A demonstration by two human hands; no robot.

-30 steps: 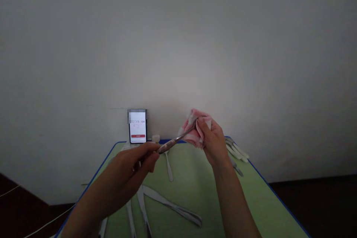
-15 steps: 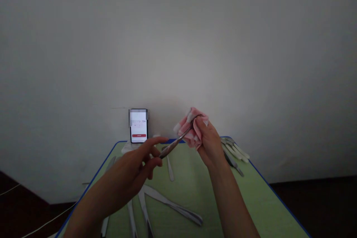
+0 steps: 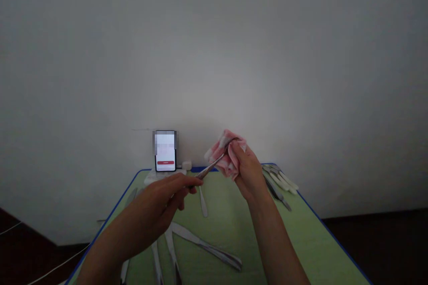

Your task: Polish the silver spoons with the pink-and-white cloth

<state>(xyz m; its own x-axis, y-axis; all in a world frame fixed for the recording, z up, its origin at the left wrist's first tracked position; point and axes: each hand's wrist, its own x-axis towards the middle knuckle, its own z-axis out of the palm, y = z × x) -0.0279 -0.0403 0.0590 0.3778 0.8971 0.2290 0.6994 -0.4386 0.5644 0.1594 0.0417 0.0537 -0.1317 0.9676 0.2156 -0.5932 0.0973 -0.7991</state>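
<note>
My left hand (image 3: 177, 193) grips the end of a shiny metal piece of cutlery (image 3: 209, 170), held slanting above the table. The far end of the cutlery is hidden in a pink and white cloth (image 3: 223, 144), so its kind does not show. My right hand (image 3: 249, 171) pinches the bunched cloth around that end. Below my hands lie several metal table knives, one of them pointing toward the right front (image 3: 209, 247). A slim metal utensil (image 3: 203, 205) lies just under my left fingertips.
A phone (image 3: 165, 151) with a lit screen stands at the back left against the wall, a white plug (image 3: 186, 165) beside it. White-handled cutlery (image 3: 282, 180) lies at the right edge near a dark-handled piece (image 3: 279, 196). The green table (image 3: 301, 249) has a blue rim.
My left fingers have closed down over the cutlery's handle; the forefinger was raised before. The cloth and my right hand have shifted slightly left.
</note>
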